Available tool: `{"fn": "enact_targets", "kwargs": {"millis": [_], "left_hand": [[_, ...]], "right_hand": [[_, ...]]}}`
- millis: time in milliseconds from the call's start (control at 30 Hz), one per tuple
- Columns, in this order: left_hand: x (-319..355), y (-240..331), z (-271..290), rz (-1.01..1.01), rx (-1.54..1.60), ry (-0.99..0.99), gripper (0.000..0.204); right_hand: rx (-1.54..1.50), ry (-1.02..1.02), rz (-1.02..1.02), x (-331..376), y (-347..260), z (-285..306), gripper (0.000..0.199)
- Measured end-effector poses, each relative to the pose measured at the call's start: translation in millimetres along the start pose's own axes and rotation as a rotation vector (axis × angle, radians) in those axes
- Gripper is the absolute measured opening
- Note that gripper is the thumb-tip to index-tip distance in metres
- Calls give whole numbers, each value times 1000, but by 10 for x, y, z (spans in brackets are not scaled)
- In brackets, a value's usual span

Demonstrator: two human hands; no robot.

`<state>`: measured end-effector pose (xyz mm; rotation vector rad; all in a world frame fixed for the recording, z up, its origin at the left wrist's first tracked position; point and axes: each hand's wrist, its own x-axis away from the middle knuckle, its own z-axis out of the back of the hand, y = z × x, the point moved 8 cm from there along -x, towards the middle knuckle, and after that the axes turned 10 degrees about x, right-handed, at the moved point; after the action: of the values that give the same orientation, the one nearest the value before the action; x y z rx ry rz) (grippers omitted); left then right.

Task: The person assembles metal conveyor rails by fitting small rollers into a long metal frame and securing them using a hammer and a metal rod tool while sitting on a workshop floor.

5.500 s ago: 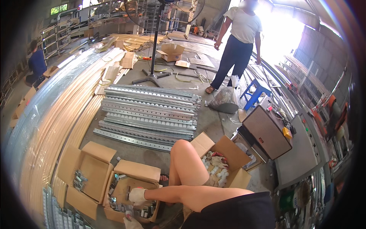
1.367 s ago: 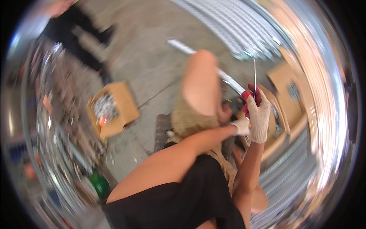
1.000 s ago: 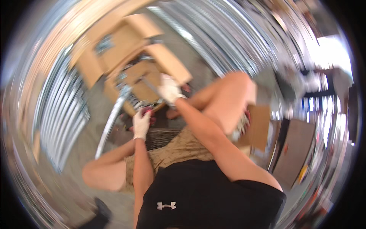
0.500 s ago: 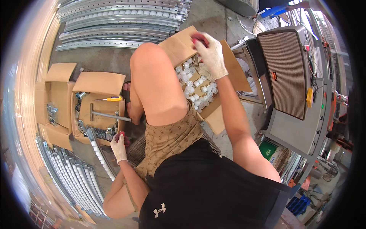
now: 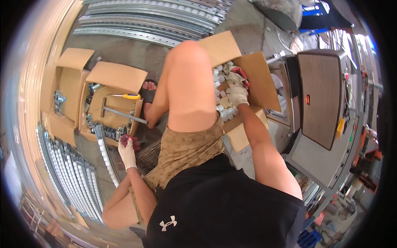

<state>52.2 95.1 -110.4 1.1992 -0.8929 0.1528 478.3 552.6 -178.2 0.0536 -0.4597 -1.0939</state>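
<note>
My right hand, in a pale knit glove, reaches down into an open cardboard box of white plastic rollers. Against its fingers lies a crumpled greyish piece with red on it, perhaps a glove; the fingertips are hidden there. On the left, my left hand wears a pale glove with a red palm. Its fingers are curled in, and whatever they hold is hidden. A metal rail with white rollers stands just beside it, its upper end at the box of metal brackets.
A yellow-handled screwdriver and a T-handled metal hammer lie across the bracket box. Another open carton adjoins it. Roller rails stand at left; metal rails lie beyond. A ribbed speaker-like panel stands at right.
My right hand has gone from above the box down among the rollers. The left hand stays near the rail, its fingers more curled. The whole view has shifted a little.
</note>
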Motion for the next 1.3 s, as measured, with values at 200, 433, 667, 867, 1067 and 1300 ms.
{"fn": "enact_targets", "kwargs": {"millis": [200, 433, 667, 867, 1067, 1300], "left_hand": [[112, 403, -130, -202, 217, -53, 32], [792, 1977, -715, -513, 420, -170, 28], [1164, 2520, -681, -574, 669, -167, 26], [1108, 2306, -449, -571, 661, -97, 23], [1034, 2225, -546, -547, 623, -84, 22], [1017, 2326, -798, -570, 404, -88, 25]], "right_hand": [[-1296, 352, -57, 148, -201, 1910, 36], [-1181, 526, 413, 827, -1566, 4178, 49], [-1103, 220, 807, 1400, -2962, 4274, 54], [-1021, 256, 947, 1652, -3266, 4284, 54], [-1071, 263, 904, 1540, -3192, 4082, 52], [-1067, 270, 905, 1387, -2967, 3953, 54]]}}
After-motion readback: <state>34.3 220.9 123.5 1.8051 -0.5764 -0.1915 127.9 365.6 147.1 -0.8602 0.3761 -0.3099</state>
